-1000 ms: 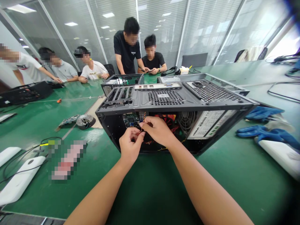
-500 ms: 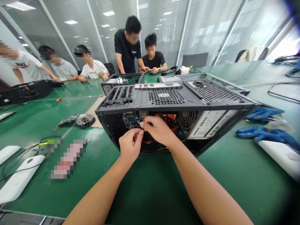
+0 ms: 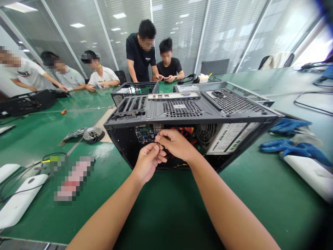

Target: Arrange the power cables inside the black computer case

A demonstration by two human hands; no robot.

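A dark metal computer case point(image 3: 179, 109) lies in front of me with its open side facing my hands. My left hand point(image 3: 151, 158) and my right hand point(image 3: 177, 144) meet at that opening, fingertips touching or nearly so. Both pinch a thin twisted cable point(image 3: 159, 129) with orange-yellow and dark strands, which runs up into the case; its lower end is hidden by my fingers. Behind them show a circuit board point(image 3: 144, 133), the power supply's labelled side point(image 3: 226, 139) and its round fan grille point(image 3: 205, 133). Red and yellow wires are partly covered by my right hand.
Blue gloves point(image 3: 293, 147) and a white device point(image 3: 307, 175) lie at right. On the left are another white device point(image 3: 24, 199), black cables and a round metal part point(image 3: 93, 134). More cases point(image 3: 134, 88) stand behind. Several people are at the far side of the green table point(image 3: 166, 215).
My left hand has turned and its fingers have spread somewhat, moving slightly right beneath my right hand. My right hand keeps its pinch on the cable. The whole view has shifted slightly.
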